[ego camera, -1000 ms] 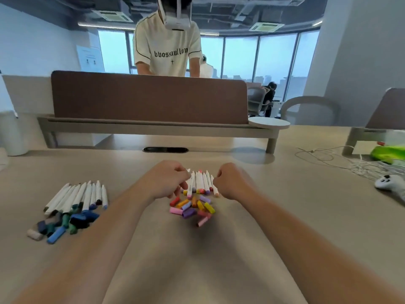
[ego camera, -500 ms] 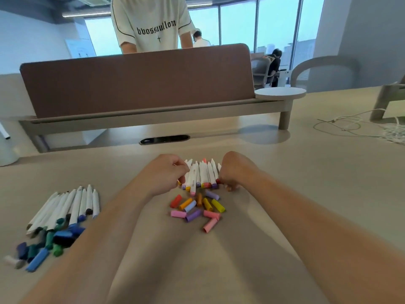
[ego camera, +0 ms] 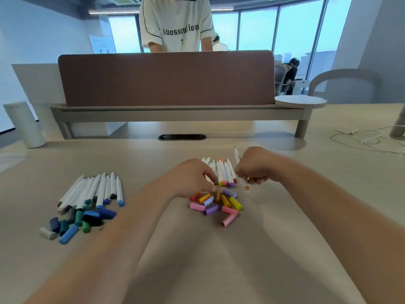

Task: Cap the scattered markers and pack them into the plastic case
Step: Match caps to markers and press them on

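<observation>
The right hand [ego camera: 255, 166] is gripping a white marker [ego camera: 236, 155] in curled fingers [ego camera: 242, 172]. The left hand [ego camera: 192, 178] is dipping bent fingers among the caps [ego camera: 211, 209]; whether it is pinching one is unclear.

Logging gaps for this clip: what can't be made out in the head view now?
- The plastic case: nowhere in the head view.
- The left hand: fingertips blurred over the loose caps; whether it pinches one is unclear.
- The marker in the right hand: barrel hidden by the fist, tip blurred.
- The dark caps, left: too blurred to count.
</observation>
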The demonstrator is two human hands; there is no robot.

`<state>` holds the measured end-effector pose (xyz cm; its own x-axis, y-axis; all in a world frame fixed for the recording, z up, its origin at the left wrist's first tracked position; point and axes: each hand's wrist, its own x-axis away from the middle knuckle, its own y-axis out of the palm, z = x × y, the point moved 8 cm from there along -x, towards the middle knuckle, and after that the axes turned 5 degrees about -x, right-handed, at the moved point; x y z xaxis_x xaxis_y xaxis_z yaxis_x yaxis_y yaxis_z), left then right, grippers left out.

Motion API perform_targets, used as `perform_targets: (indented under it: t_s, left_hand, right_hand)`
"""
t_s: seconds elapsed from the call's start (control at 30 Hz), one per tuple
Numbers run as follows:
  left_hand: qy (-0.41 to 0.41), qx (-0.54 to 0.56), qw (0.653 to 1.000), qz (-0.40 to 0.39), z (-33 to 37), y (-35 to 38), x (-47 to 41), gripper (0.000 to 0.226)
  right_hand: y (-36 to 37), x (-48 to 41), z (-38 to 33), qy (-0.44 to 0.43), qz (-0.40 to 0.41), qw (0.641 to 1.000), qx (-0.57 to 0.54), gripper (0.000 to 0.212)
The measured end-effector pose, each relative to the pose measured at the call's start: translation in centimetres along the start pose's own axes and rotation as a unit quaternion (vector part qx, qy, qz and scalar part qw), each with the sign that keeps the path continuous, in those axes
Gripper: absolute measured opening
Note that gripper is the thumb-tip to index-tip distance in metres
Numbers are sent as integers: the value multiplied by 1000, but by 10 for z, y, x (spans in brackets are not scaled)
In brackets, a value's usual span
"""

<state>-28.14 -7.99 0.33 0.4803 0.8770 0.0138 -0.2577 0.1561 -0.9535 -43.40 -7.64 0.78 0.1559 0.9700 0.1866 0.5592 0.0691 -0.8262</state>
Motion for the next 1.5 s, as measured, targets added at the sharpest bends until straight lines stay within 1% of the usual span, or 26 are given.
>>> perform_targets:
  t_s: [0.13,0.23,0.4,0.47,0.5,0.57,0.6,0.67,0.73,0.77,0.8,0.83,0.9,1.0,1.2,1.3,1.4,1.5]
  left_hand:
    - [14,-66,997,-39,6,18,-8,34]
    - [15,-77,995,-58,7,27,-11,32]
    - [22,-90,995,-37,11,26,-12,24]
    - [9,-50,999,-2,8,15,-11,24]
    - [2,-10,1000,25,5,7,-11,23]
    - [-20,104,992,68,-4,-8,-12,18]
    - [-34,174,981,82,-8,-12,-12,17]
    - [-61,316,940,110,-17,-15,-14,21]
    - [-80,451,878,138,-27,-12,-16,28]
    - [-85,507,844,150,-32,-9,-17,28]
    - [-87,547,817,158,-37,-6,-18,27]
    - [-90,566,803,163,-42,-3,-19,27]
    - [-93,574,796,168,-48,-1,-20,23]
    - [-96,592,780,179,-55,0,-19,12]
    - [-88,628,752,179,-62,2,-16,13]
    - [-81,625,755,180,-61,0,-13,15]
    - [-76,614,765,179,-61,-1,-11,17]
    - [-68,601,777,175,-60,-2,-11,18]
  right_hand:
    - [6,0,-3,-13,-3,999,-33,12]
    - [7,-2,-4,-21,8,998,-56,11]
    - [5,-5,-6,-36,21,994,-97,12]
    - [3,-5,-11,-54,28,992,-111,13]
    - [3,-6,-13,-66,32,990,-121,14]
    - [0,-8,-19,-93,40,984,-144,18]
    - [-1,-10,-22,-105,43,981,-154,20]
    - [-1,-11,-29,-129,53,977,-161,24]
    - [0,-11,-32,-149,73,974,-154,26]
    - [2,-11,-31,-160,80,971,-156,27]
    - [3,-10,-31,-173,84,969,-155,27]
    - [5,-9,-31,-185,84,968,-150,27]
    - [8,-6,-31,-196,75,967,-141,25]
    - [8,1,-31,-203,64,968,-132,19]
    - [20,7,-29,-206,32,972,-104,13]
    - [28,5,-29,-203,17,975,-94,15]
    - [31,3,-29,-197,24,978,-69,18]
    - [30,4,-30,-201,28,977,-66,15]
